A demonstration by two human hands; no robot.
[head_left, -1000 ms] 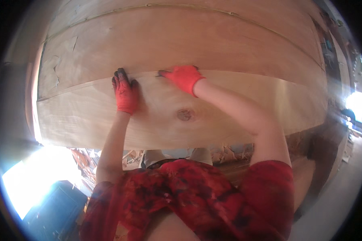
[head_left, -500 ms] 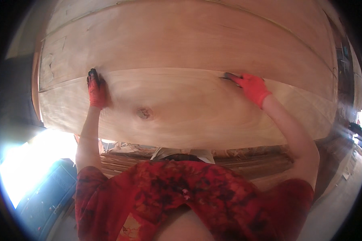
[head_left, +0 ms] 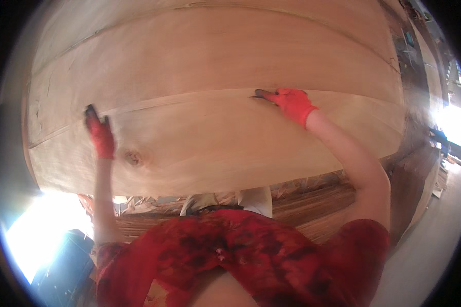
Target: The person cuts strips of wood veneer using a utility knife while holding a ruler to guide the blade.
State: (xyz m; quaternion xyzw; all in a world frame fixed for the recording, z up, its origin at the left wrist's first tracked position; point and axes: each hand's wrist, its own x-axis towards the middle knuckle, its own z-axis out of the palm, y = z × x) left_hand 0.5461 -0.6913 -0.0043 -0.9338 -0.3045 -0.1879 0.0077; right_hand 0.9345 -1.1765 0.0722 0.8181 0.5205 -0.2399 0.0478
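Observation:
A pale, thin wood sheet [head_left: 205,148] with a dark knot [head_left: 133,157] spreads in front of me, its far edge running along a pinker wood sheet [head_left: 215,56]. My left hand [head_left: 100,134], in a red glove with dark fingertips, is over the left part of the pale sheet. Its fingers stretch away from me with the thumb apart; it is open and slightly blurred. In a matching glove, my right hand [head_left: 292,105] is at the seam right of centre, fingers pressed together and pointing left. A thin dark tip shows at those fingers; I cannot tell what it is.
Below the sheet's near edge lies a stack of reddish-brown wood layers [head_left: 312,207] with ragged edges. A dark blue object [head_left: 66,271] stands at the lower left beside bright light. Another seam [head_left: 189,7] crosses the wood at the far side.
My view has swung, so the sheets and knot appear farther left. My left hand's thumb now stands apart from its fingers. The right hand remains at the seam.

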